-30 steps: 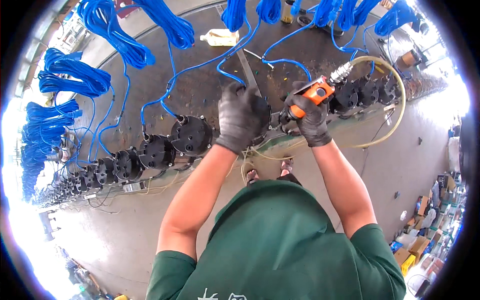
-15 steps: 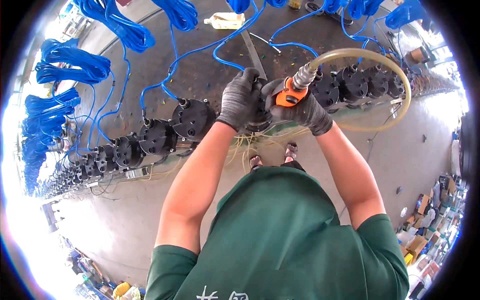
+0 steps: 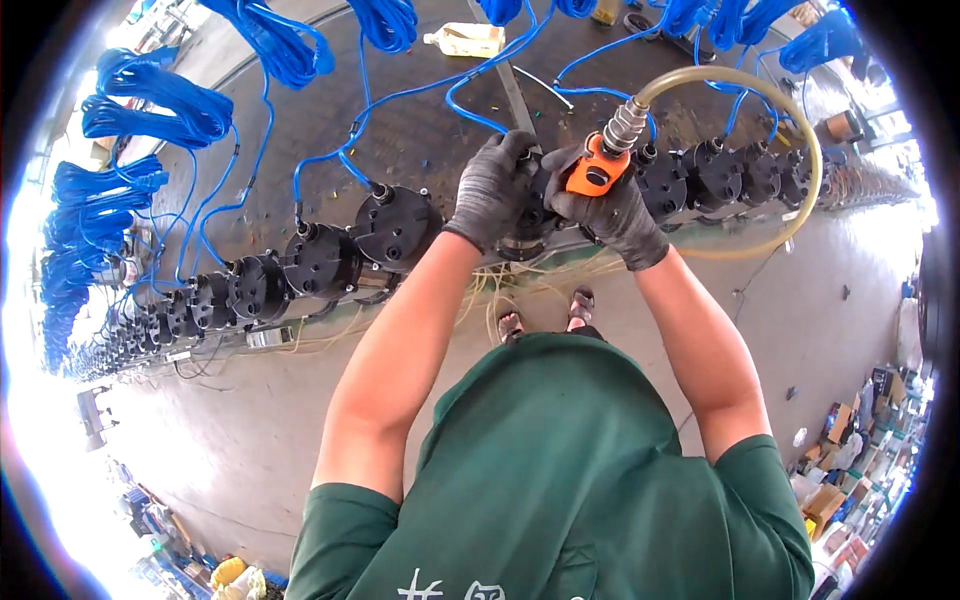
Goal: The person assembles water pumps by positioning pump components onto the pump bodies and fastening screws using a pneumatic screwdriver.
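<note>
My right hand [image 3: 612, 212], in a dark grey glove, is wrapped round an orange air tool [image 3: 598, 168]. A metal coupling [image 3: 626, 126] joins the tool to a clear yellowish hose [image 3: 735, 75]. Just left of it, my gloved left hand [image 3: 490, 190] curls its fingers on the upper side of a black round housing [image 3: 522, 248], where a blue cable [image 3: 470, 112] runs in. Both gloves hide most of this housing, and the tip of the tool is out of sight between them.
Matching black housings [image 3: 398, 228] with blue cables line the table edge on both sides. Coiled blue cable bundles [image 3: 165, 95] lie along the far and left sides. A bottle [image 3: 468, 40] lies on the dark table [image 3: 420, 130]. Thin pale tubes [image 3: 490, 290] hang below the edge.
The view has shifted a little, so the scene sits slightly to the right. The orange tool has tilted slightly, with both hands still at the same housing.
</note>
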### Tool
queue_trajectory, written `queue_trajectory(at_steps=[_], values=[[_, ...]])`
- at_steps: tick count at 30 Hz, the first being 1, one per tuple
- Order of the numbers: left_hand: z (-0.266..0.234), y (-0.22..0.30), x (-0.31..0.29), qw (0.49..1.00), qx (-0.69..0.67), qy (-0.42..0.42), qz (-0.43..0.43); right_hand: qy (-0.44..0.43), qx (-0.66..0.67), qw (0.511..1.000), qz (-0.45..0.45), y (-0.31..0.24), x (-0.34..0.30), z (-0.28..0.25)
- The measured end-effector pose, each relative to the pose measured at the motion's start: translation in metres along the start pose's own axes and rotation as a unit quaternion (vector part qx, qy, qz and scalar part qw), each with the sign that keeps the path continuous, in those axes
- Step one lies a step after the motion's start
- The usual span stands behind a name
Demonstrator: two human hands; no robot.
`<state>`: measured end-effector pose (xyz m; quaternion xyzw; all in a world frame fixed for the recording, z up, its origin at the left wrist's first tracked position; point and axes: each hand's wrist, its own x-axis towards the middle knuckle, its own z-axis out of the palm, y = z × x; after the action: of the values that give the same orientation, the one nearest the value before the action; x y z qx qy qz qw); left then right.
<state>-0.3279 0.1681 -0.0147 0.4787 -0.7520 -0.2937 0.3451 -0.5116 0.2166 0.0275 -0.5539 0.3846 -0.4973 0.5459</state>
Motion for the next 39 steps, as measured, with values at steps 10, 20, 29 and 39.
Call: queue_trajectory(at_steps=[10,20,29,39], values=[[0.051,-0.048,-0.101,0.955,-0.180,0.227,-0.053,-0.007,0.158,0.986,-0.043,0.017,0.016,0.043],[0.043,-0.028,-0.113,0.580,-0.737,0.162,-0.308,-0.183,0.045,0.979,0.081,0.045,0.026,0.044],[0.038,-0.035,-0.093,0.987,-0.117,0.097,-0.046,-0.136,-0.336,0.922,-0.134,0.115,0.060,-0.007],[0.005,-0.021,-0.087,0.984,-0.154,0.065,-0.054,-0.131,0.132,0.982,0.036,0.135,0.075,-0.014]])
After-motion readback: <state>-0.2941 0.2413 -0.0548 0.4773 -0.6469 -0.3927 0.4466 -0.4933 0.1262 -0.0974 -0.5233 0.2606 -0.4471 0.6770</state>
